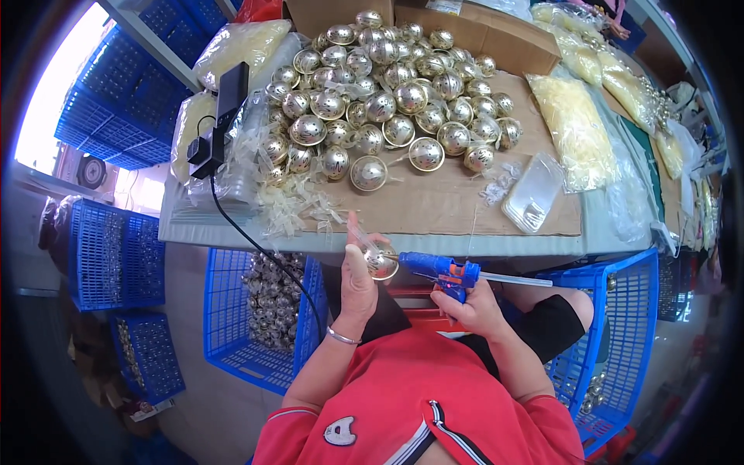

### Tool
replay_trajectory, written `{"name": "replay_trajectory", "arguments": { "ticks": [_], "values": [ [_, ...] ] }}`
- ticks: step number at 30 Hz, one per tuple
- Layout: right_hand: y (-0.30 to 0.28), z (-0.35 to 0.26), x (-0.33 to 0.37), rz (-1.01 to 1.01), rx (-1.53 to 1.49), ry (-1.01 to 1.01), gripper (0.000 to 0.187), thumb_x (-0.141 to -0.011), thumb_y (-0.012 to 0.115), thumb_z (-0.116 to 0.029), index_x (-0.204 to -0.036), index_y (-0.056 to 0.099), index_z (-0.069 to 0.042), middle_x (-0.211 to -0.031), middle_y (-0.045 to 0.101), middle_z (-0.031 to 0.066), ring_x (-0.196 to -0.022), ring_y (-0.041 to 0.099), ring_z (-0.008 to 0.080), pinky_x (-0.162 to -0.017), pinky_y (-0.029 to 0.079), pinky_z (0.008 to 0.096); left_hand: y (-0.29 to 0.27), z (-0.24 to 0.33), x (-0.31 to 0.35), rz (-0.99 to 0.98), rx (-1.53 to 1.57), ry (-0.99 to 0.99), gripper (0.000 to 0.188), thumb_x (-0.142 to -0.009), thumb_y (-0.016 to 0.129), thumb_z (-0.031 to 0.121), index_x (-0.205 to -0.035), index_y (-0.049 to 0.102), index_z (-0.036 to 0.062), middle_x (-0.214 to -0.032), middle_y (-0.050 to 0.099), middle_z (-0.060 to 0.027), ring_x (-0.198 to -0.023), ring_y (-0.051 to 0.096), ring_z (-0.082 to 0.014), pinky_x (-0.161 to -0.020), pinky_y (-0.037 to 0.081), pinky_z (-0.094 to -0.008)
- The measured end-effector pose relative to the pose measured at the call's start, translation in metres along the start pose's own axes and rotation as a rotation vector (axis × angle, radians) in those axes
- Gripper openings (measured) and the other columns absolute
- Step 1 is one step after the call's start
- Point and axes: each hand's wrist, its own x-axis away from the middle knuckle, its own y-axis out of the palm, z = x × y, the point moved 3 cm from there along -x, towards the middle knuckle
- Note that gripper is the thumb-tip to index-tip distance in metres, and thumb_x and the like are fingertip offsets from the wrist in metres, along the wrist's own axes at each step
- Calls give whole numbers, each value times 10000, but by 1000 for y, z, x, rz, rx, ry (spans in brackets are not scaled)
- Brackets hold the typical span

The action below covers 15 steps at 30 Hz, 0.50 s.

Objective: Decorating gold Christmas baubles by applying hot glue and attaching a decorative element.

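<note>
My left hand [359,283] holds a shiny gold ball ornament [380,261] just off the table's front edge, its fingers closed around the far side. In my right hand [470,308] is a blue hot glue gun [434,267], its nozzle pointing left at the ball, and a clear glue stick [515,279] juts from its rear. Whether the nozzle touches the ball I cannot tell. A large heap of similar gold balls [398,130] covers the middle and back of the table, several with pale ribbon tails.
A black power strip [230,97] stands at the left, its cord hanging over the edge. Pale ribbon scraps [291,203] lie near it. To the right are a clear plastic tray [533,194] and a bagged ribbon bundle [575,128]. Blue crates [221,310] flank my legs.
</note>
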Motion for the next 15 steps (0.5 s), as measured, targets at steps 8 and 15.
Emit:
{"name": "replay_trajectory", "arguments": {
  "ticks": [8,15],
  "values": [
    [1,0,-3,29,20,-58,158,-820,646,-105,-922,569,-11,-637,546,-14,-479,522,48,-441,408,196,2,1,0,-21,-32,-11,818,-875,332,654,-1484,71,173,-1011,496,-39,-684,492,-78,-502,391,-221],
    [-1,-9,-2,-28,6,-1,291,-837,619,-176,-1080,608,-17,-838,642,81,-755,591,164,-713,471,292,4,-1,0,-26,2,-4,797,-879,339,645,-1483,78,195,-1020,494,-42,-681,494,-81,-499,394,-220]
  ]
}}
